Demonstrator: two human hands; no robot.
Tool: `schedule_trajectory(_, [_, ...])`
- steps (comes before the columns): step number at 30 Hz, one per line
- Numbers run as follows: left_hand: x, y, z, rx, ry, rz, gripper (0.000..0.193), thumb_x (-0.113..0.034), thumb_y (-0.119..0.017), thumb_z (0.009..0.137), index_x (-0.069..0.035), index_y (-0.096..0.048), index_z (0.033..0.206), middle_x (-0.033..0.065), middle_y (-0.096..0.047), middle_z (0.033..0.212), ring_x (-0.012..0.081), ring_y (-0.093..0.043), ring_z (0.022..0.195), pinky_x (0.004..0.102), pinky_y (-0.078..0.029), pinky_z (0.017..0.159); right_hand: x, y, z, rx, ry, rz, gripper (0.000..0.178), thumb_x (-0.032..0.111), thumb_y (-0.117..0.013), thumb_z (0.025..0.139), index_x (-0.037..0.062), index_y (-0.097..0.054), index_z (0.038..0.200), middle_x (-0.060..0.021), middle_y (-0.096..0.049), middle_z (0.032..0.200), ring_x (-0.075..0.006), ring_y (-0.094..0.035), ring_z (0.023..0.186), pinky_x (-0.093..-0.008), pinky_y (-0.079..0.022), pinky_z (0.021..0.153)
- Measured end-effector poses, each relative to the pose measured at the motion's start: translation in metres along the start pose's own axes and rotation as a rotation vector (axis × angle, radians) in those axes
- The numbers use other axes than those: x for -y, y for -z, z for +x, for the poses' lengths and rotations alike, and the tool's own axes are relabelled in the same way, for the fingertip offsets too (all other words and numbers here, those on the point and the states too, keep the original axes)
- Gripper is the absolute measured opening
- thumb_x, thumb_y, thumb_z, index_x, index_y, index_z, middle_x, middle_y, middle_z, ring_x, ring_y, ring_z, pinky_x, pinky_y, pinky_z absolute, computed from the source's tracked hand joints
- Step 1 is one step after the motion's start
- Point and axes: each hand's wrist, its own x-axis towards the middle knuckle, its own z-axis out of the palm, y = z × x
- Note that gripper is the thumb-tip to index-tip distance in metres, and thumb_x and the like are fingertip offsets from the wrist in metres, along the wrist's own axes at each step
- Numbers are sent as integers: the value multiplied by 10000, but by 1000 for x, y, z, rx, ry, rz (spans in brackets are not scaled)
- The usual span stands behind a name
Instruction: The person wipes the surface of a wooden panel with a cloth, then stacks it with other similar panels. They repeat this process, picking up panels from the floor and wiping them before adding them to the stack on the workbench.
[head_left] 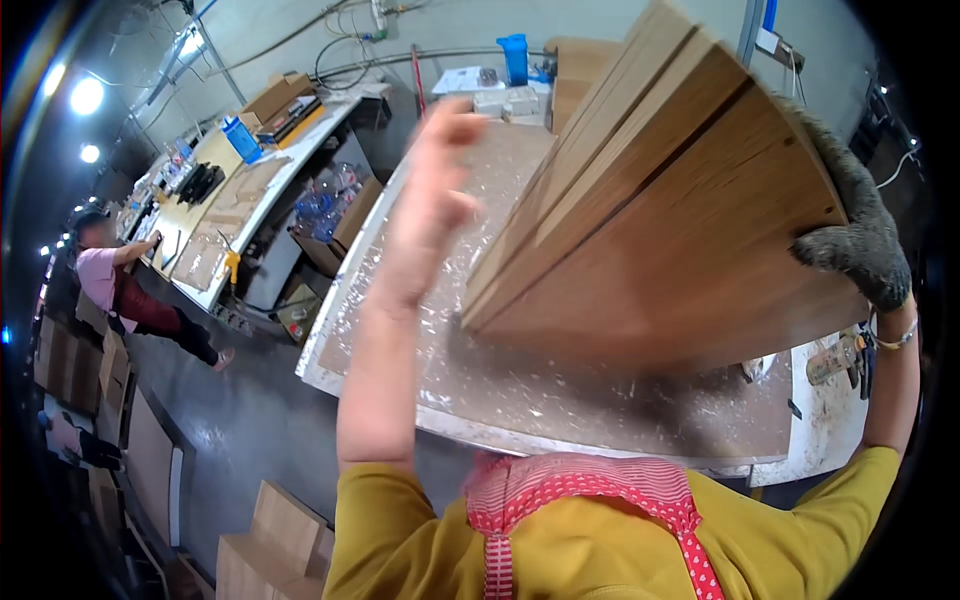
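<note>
A large brown wooden piece (665, 235), like a broad panel with grooved, layered boards along one side, stands tilted above the worktable (510, 400). One low corner of it comes down close to the tabletop; whether it touches I cannot tell. My right hand (860, 225), in a dark grey work glove, grips the panel's right edge, with the thumb on the near face and the fingers behind. My left hand (440, 180) is bare and raised to the left of the wood, apart from it. Its fingers are spread and slightly bent, a little blurred, holding nothing.
White flecks cover the tabletop. At its far end are a blue jug (514, 60) and papers (460, 80). A spray can (832, 362) lies at the right. A cluttered bench (270, 185) stands left, with a person (125, 275) beside it. Wooden boards (270, 545) lean lower left.
</note>
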Motion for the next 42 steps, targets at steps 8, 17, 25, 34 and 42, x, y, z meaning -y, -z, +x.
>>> schedule_trajectory(8, [199,-60,-141,-74,546,-605,1237,-765,-637,564,-178,-65,1490,70,-159,1519,264,-146,1398,467,-172,1107,-87,90,-87,-356,-76,-149,871,332,-734,654,5,-369,1375,-154,-440,1372,-279,-414,1258,-392,-311,1062])
schedule_trajectory(17, [252,-201,-87,138,543,-1135,969,-439,-841,612,-67,-358,1366,41,-465,1331,209,-446,1235,363,-403,995,-171,187,-231,-769,-140,-452,694,260,-624,772,-16,-374,1357,-158,-455,1352,-277,-440,1223,-386,-341,1034])
schedule_trajectory(25, [198,-234,-87,-28,542,-1015,846,-428,-766,684,-97,-374,1358,17,-454,1349,210,-432,1241,392,-375,1027,-246,219,-351,-1023,-191,-584,540,196,-526,876,-35,-379,1341,-162,-468,1333,-274,-463,1193,-380,-368,1009])
schedule_trajectory(34, [82,-141,-89,-216,509,-600,796,-284,-779,653,-6,-418,1306,84,-545,1221,206,-507,1137,339,-386,983,-319,74,-290,-576,-101,204,374,101,-450,928,-65,-439,1263,-168,-551,1228,-258,-552,1038,-356,-454,891])
schedule_trajectory(42, [88,-55,-158,-397,414,-316,700,-115,-769,616,-20,-490,1250,60,-568,1163,177,-535,1064,306,-457,857,-379,-47,-256,-635,-4,-333,512,25,-681,736,-43,-501,1211,-187,-588,1164,-318,-553,1082,-397,-425,947])
